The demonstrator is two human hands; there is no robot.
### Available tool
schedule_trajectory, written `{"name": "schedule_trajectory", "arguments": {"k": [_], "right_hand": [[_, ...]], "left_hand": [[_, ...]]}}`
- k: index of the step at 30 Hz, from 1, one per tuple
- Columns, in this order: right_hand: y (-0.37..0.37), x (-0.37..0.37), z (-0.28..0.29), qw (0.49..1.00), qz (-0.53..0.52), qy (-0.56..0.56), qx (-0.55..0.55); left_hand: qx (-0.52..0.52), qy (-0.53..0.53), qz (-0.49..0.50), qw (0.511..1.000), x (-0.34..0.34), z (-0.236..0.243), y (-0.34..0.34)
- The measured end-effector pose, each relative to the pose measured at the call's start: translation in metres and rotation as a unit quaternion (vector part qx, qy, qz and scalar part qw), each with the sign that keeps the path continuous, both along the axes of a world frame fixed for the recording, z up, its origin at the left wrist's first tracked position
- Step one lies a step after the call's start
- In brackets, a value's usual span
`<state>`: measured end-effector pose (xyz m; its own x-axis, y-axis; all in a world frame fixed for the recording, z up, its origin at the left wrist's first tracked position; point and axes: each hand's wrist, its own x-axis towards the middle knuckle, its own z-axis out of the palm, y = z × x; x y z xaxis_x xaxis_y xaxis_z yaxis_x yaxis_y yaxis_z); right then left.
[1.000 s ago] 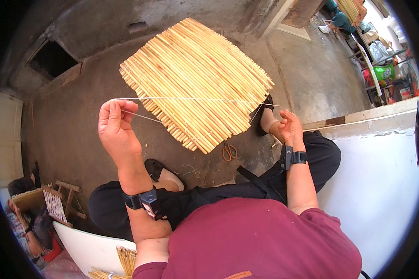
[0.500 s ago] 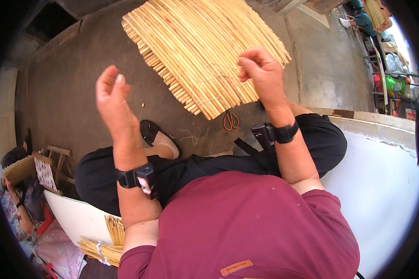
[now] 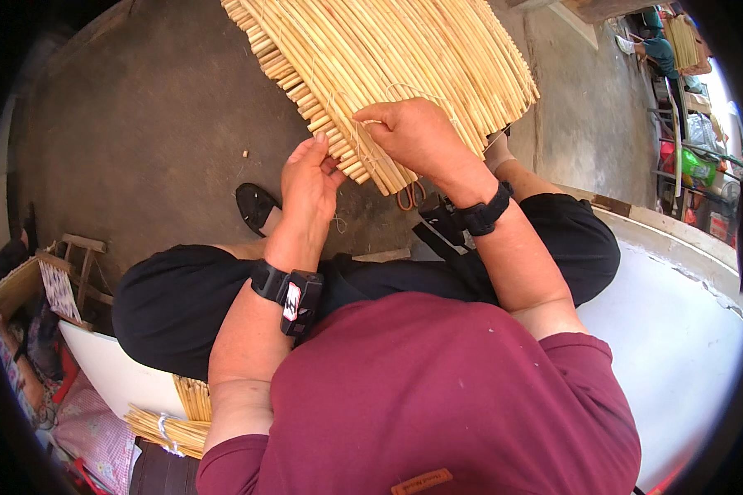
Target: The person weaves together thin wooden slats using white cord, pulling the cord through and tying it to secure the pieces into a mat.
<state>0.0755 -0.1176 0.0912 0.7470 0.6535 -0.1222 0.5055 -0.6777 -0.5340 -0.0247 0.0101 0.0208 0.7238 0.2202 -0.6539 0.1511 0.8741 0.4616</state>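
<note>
Since the earlier frame, both hands have closed onto the near edge of the straw mat (image 3: 388, 66), which lies on the floor. The left hand (image 3: 309, 186) presses flat, fingers open, steadying it. The right hand (image 3: 417, 136) pinches thin string (image 3: 363, 140), apparently keeping it taut. Orange-handled scissors (image 3: 410, 196) lie beneath.

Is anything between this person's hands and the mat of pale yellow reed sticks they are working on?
Nothing visible. The left hand rests its fingertips on the near edge of the mat of pale yellow reed sticks, and the right hand lies on top of it, pinching thin pale string. Orange-handled scissors lie below the edge, aside.
</note>
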Motion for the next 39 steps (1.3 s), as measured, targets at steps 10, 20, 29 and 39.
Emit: {"name": "schedule_trajectory", "arguments": {"k": [10, 20, 29, 39], "right_hand": [[-0.002, 0.004, -0.01, 0.999, -0.004, 0.04, 0.024], [-0.006, 0.012, -0.012, 0.997, 0.005, 0.078, 0.023], [0.0, 0.022, -0.01, 0.998, 0.058, 0.013, 0.002], [0.059, 0.025, 0.051, 0.915, 0.255, -0.18, -0.256]], "left_hand": [[0.044, 0.012, -0.017, 0.999, 0.005, -0.005, 0.007], [0.112, 0.053, -0.04, 0.991, 0.005, -0.009, 0.007], [0.117, 0.053, -0.049, 0.99, 0.006, -0.012, 0.006], [0.112, 0.067, 0.015, 0.991, 0.011, -0.001, -0.003]]}}
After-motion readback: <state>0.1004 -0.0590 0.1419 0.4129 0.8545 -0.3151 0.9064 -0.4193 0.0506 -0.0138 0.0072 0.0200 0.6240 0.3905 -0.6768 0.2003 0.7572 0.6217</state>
